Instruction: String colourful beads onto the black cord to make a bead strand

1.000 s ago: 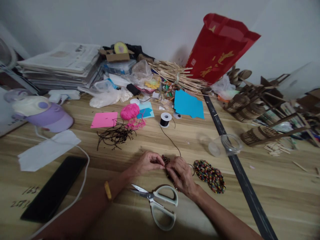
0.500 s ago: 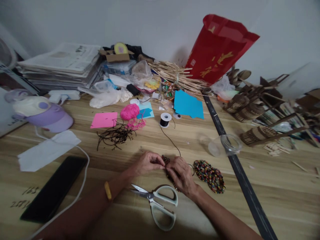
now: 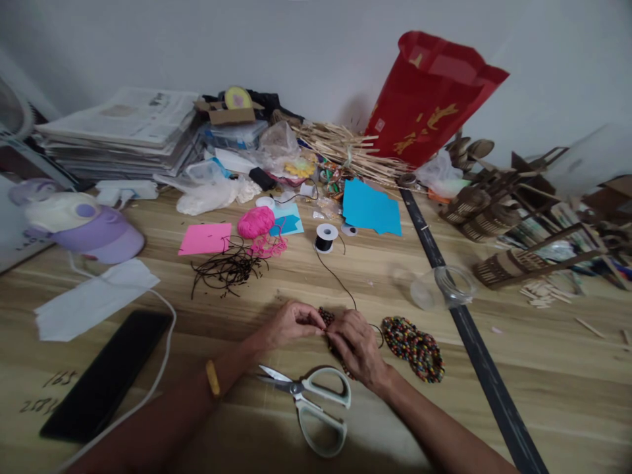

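My left hand (image 3: 296, 321) and my right hand (image 3: 356, 342) meet fingertip to fingertip low over the table, both pinched on what looks like the thin black cord (image 3: 336, 278). The exact spot between the fingers is too small to make out. That cord runs from a white-rimmed spool (image 3: 326, 238) to behind my right hand, and a loop shows on its right side. Partly hidden under my hands lies a strand of dark brown beads (image 3: 326, 316). Beside my right hand rests a coil of multicoloured beads (image 3: 413, 349). Scissors (image 3: 306, 395) with pale handles lie spread just below the hands.
Cut black cords (image 3: 230, 266), pink yarn (image 3: 256, 222) and blue paper (image 3: 372, 207) lie beyond my hands. To the left are a black phone-like slab (image 3: 106, 375) and a purple cap (image 3: 99, 227). A clear plastic cup (image 3: 429, 289) and woven baskets (image 3: 513, 263) stand right.
My hands keep almost the same pinched pose at the bead strand. The view has shifted very slightly; nothing else has visibly moved.
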